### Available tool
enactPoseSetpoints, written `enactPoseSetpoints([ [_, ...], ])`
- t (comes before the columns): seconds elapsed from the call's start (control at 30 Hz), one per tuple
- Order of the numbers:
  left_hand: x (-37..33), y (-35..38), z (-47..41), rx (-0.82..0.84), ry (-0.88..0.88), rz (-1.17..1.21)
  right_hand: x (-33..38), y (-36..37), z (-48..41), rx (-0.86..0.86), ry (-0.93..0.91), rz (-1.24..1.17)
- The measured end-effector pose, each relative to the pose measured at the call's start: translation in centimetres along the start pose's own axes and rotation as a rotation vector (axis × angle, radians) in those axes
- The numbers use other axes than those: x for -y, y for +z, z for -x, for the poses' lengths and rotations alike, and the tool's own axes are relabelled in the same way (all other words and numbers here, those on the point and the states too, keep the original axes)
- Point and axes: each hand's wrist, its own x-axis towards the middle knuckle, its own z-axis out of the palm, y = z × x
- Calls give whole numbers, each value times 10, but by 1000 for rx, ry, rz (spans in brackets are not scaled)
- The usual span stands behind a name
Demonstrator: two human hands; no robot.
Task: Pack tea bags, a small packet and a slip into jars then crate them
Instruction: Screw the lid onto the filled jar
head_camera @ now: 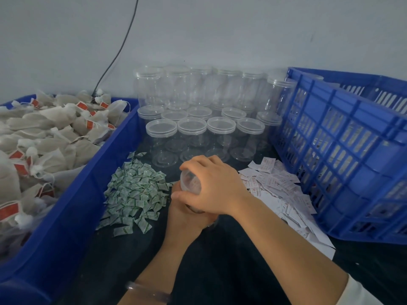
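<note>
Your right hand's (217,186) fingers (198,163) are curling over the lid (190,182) while your left hand (187,221) is gripping the jar (195,209); tilted twisting is risking a cross-threaded, loose lid.

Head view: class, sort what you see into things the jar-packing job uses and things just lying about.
Job: tea bags, small packets, slips, empty jars, blue crate, held jar gripped by left hand and right hand.
Lying about: black cable.

Both forearms reach in from the desk's near edge and meet at its middle. The right hand (217,186) curls over the top of a jar (191,182); the left hand (185,216) grips it from beneath.
</note>
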Motion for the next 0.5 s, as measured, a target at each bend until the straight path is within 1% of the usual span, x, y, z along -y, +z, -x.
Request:
enactPoseSetpoints([
  [0.07, -4, 2, 2, -22, 36, -13, -5, -5, 0, 75, -46, -9],
  [0.13, -7, 2, 2, -27, 51, -15, -6, -7, -1, 108, -66, -13],
  [0.2, -4, 1, 1, -9, 45, -33, -3, -4, 0, 56, -40, -7],
  [0.3, 0, 1, 1, 10, -27, 3, 3, 3, 1, -45, 10, -6],
  [0.5, 0, 4, 2, -35, -47, -7, 6, 7, 1, -75, 49, 6],
])
